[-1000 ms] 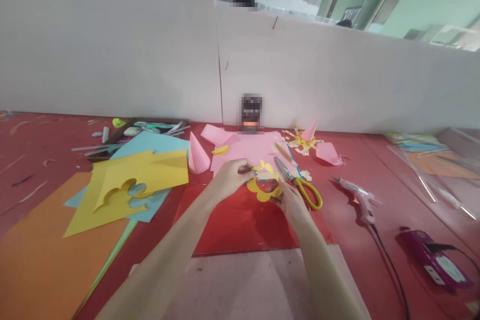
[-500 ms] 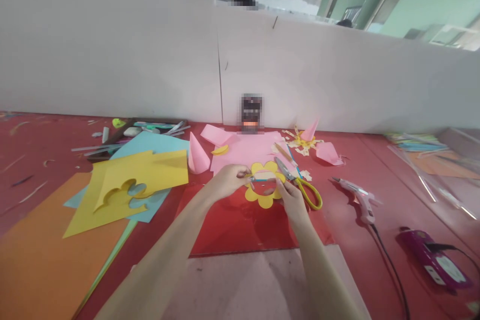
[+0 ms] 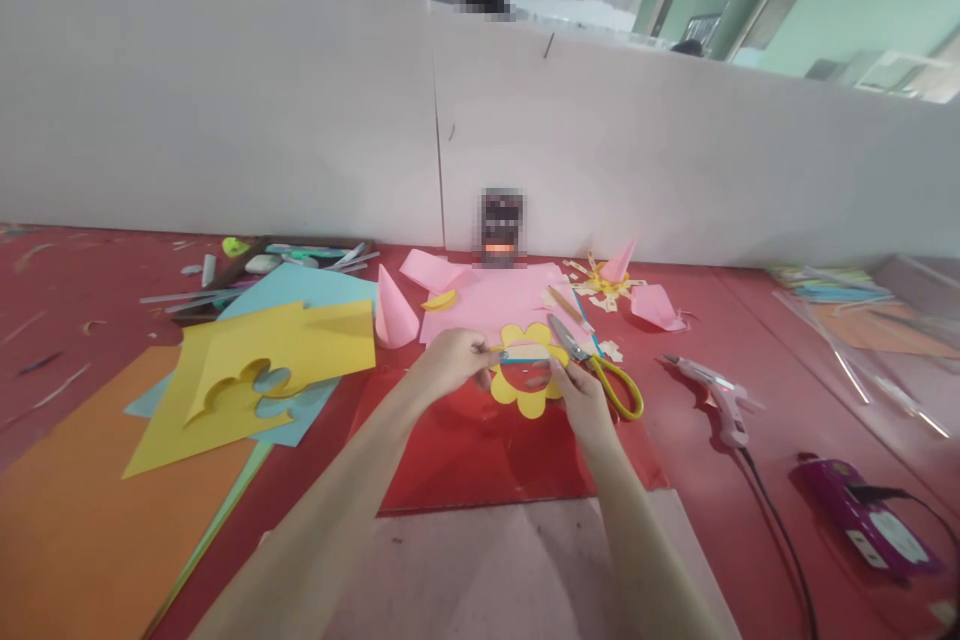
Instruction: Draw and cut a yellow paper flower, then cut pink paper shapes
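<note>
A yellow paper flower ring (image 3: 532,404) with rounded petals and an open middle is held up between both hands, above the red sheet. My left hand (image 3: 459,361) pinches its left side, fingers closed. My right hand (image 3: 582,394) grips its right side, thumb and fingers pressed together. Across the upper part of the ring's opening runs a pale strip (image 3: 526,353) with a blue line along its lower edge; whether it is fixed to the ring I cannot tell. Close beside my right hand lie yellow-handled scissors (image 3: 621,388).
Pink sheets (image 3: 495,295) and a pink paper cone (image 3: 395,310) lie beyond my hands. Yellow cut paper (image 3: 247,360) rests on blue and orange sheets at left. To the right are a glue gun (image 3: 716,390) with its cord and a purple power strip (image 3: 862,515).
The ring and both hands have shifted only very slightly. My left fingers have moved a little at the ring's left edge, and the pale strip's lower edge looks more level.
</note>
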